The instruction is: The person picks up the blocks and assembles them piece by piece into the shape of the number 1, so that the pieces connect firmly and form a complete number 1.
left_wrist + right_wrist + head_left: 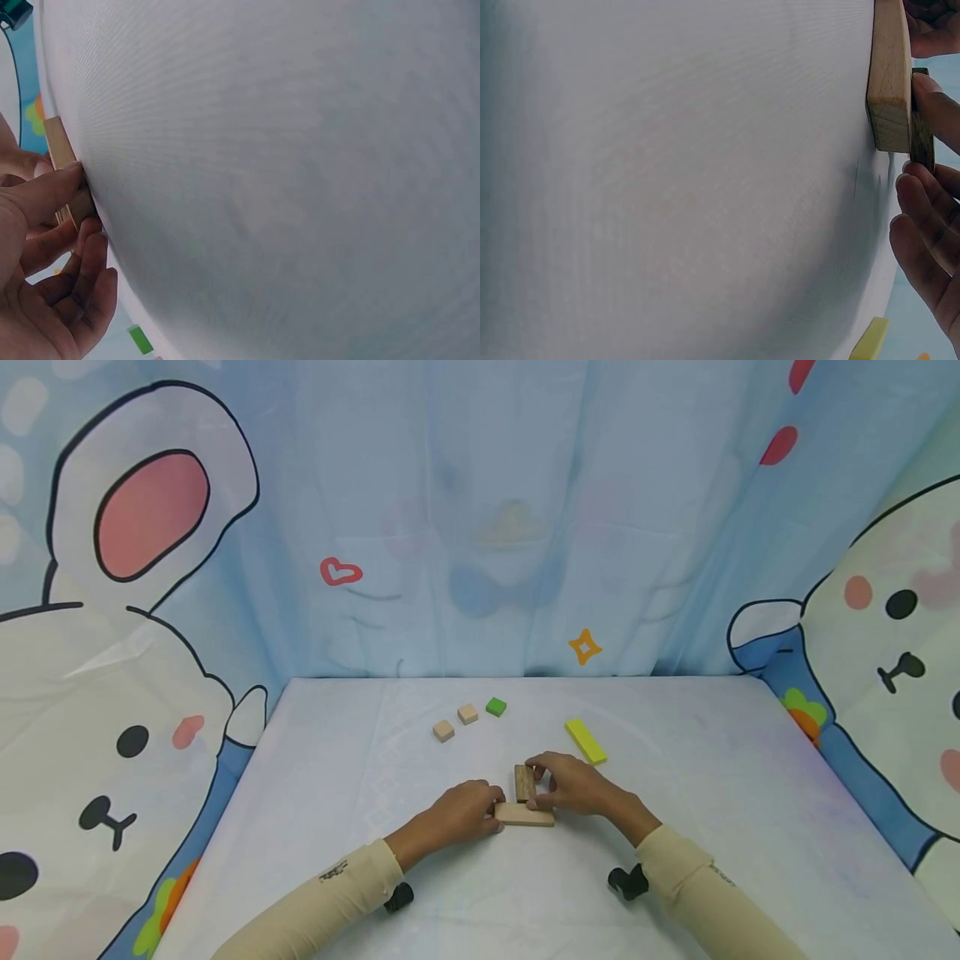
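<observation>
A pale, oblong wooden block (pixel 524 815) lies crosswise on the white table. My left hand (pixel 463 812) pinches its left end between thumb and fingers, a grip that also shows in the left wrist view. Just behind it is a darker brown wooden block (pixel 524 783), pointing away from me, its near end right at the pale block's far edge. My right hand (pixel 579 785) pinches this brown block, thumb close to the pale block and fingers at the far end. The right wrist view shows the pale block (pixel 891 82) in front of the dark block (pixel 922 135).
Two small natural wooden cubes (pixel 443 731) and a green block (pixel 496 707) sit farther back, left of the hands. A long yellow block (pixel 586 742) lies behind the right hand. A printed blue curtain (pixel 480 635) hangs along the table's far edge.
</observation>
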